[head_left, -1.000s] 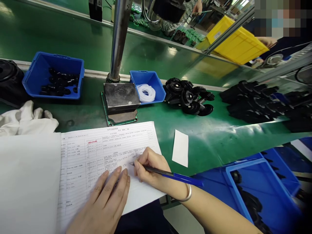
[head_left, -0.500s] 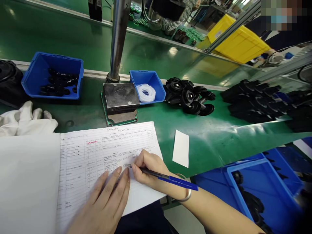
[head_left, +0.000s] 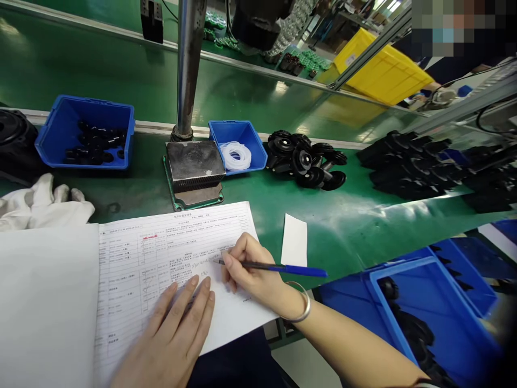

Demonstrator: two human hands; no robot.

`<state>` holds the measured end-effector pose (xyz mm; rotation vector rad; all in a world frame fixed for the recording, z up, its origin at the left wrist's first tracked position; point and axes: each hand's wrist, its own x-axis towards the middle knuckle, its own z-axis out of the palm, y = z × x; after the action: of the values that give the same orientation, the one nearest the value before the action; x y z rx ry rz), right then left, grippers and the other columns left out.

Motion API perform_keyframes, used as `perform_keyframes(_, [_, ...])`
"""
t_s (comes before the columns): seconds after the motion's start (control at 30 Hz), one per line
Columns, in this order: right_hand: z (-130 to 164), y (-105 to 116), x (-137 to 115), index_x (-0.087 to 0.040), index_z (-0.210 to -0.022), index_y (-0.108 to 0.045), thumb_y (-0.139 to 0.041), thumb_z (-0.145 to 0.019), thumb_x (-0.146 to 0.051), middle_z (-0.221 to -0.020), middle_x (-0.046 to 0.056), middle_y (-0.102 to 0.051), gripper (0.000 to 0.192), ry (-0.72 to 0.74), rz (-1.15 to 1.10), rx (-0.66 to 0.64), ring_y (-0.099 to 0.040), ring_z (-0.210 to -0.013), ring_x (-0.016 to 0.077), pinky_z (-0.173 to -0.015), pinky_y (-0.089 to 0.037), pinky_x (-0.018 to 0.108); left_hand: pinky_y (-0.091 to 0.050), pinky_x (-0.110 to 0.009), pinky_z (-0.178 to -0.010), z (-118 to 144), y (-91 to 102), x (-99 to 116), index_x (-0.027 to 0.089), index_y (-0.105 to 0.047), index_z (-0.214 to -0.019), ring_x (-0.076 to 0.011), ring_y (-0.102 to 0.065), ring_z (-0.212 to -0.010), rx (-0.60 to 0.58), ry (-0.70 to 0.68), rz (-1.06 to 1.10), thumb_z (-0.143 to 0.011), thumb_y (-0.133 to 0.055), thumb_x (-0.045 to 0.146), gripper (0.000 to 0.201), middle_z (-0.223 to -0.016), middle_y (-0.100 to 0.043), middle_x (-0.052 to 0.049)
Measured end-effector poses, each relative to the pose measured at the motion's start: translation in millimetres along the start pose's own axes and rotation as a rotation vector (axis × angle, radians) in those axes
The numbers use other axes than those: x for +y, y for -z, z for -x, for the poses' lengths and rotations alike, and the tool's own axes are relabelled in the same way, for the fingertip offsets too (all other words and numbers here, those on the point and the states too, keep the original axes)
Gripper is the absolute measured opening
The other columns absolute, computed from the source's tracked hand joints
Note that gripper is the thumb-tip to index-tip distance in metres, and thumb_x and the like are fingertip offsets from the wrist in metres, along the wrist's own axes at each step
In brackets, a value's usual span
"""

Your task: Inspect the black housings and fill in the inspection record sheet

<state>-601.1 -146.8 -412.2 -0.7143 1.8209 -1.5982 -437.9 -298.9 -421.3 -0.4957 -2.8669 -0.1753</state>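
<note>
A printed sheet with rows of text, handwriting and a red mark lies on the green bench, its left part covered by a folded-over blank page. My left hand rests flat on the sheet, fingers stretched out. In my right hand a pen with a blue cap on its back end is pinched between thumb and fingers. Its tip is at the handwritten lines, touching or just above the paper; I cannot tell which. A bracelet circles my right wrist.
White gloves lie at the left. Behind the sheet stand a blue bin of black parts, a metal block by a post, and a blue bin with white tubing. Black wheel-like parts and a white card are to the right.
My right hand and the pen have moved up the sheet, and the pen lies more level. My left hand stays flat on the paper. The camera view has shifted slightly.
</note>
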Motion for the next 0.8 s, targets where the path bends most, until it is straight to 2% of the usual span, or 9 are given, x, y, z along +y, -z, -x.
perform_keyframes(0.1, [-5, 1, -3, -0.021, -0.087, -0.042, -0.057, -0.098, -0.028, -0.07, -0.001, -0.066, 0.02, 0.003, -0.189, 0.06, -0.054, -0.046, 0.0073, -0.041, -0.038, 0.018, -0.013, -0.049, -0.119, 0, 1.9, 1, 0.009, -0.048, -0.139, -0.0306, -0.039, -0.137, -0.007, 0.004, 0.002, -0.084, -0.039, 0.016, 0.056, -0.145, -0.05, -0.012])
perform_keyframes(0.2, [-6, 3, -8, -0.02, -0.096, -0.048, -0.059, -0.097, -0.029, -0.078, 0.0, -0.067, 0.014, -0.02, -0.206, 0.033, -0.052, -0.047, 0.0064, -0.041, -0.038, 0.018, -0.014, -0.048, -0.119, -1, 4.8, 3, 0.008, -0.05, -0.137, -0.03, -0.038, -0.137, 0.005, 0.011, -0.013, -0.081, -0.039, 0.014, 0.057, -0.145, -0.05, -0.012])
perform_keyframes(0.3, [0, 4, -13, -0.021, -0.093, -0.044, -0.055, -0.099, -0.031, -0.073, -0.002, -0.065, 0.016, -0.034, -0.19, -0.014, -0.049, -0.042, 0.0063, -0.039, -0.036, 0.019, -0.013, -0.048, -0.119, -2, 7.6, 7, 0.009, -0.053, -0.135, -0.03, -0.038, -0.137, 0.004, 0.015, -0.02, -0.08, -0.041, 0.014, 0.056, -0.146, -0.05, -0.01])
perform_keyframes(0.37, [6, 4, -14, -0.022, -0.088, -0.039, -0.053, -0.099, -0.031, -0.071, -0.002, -0.065, 0.02, -0.019, -0.111, -0.045, -0.054, -0.044, 0.0084, -0.041, -0.038, 0.02, -0.013, -0.049, -0.119, -2, 8.6, 9, 0.008, -0.055, -0.133, -0.0314, -0.037, -0.137, 0.001, 0.012, -0.025, -0.081, -0.042, 0.015, 0.054, -0.147, -0.049, -0.01])
perform_keyframes(0.43, [12, 4, -12, -0.022, -0.085, -0.038, -0.053, -0.099, -0.029, -0.067, -0.002, -0.063, 0.021, 0.014, 0.066, -0.08, -0.057, -0.048, 0.01, -0.046, -0.042, 0.021, -0.013, -0.051, -0.119, -3, 8.8, 12, 0.007, -0.055, -0.133, -0.0327, -0.036, -0.138, 0.002, 0.008, -0.037, -0.081, -0.042, 0.015, 0.054, -0.147, -0.048, -0.011])
perform_keyframes(0.53, [16, 5, -8, -0.022, -0.083, -0.038, -0.053, -0.096, -0.026, -0.064, -0.003, -0.059, 0.02, 0.092, 0.278, -0.105, -0.054, -0.05, 0.0102, -0.049, -0.04, 0.022, -0.013, -0.053, -0.118, -4, 7.8, 14, 0.006, -0.055, -0.133, -0.0337, -0.037, -0.137, 0.007, 0.014, -0.054, -0.081, -0.041, 0.013, 0.054, -0.146, -0.049, -0.013])
perform_keyframes(0.8, [10, 7, -2, -0.022, -0.082, -0.037, -0.052, -0.093, -0.025, -0.064, -0.006, -0.051, 0.019, 0.2, 0.349, -0.124, -0.042, -0.05, 0.0077, -0.048, -0.033, 0.021, -0.012, -0.055, -0.119, -6, 1.4, 12, 0.005, -0.054, -0.133, -0.0353, -0.037, -0.137, 0.016, 0.015, -0.048, -0.078, -0.04, 0.011, 0.057, -0.146, -0.048, -0.015])
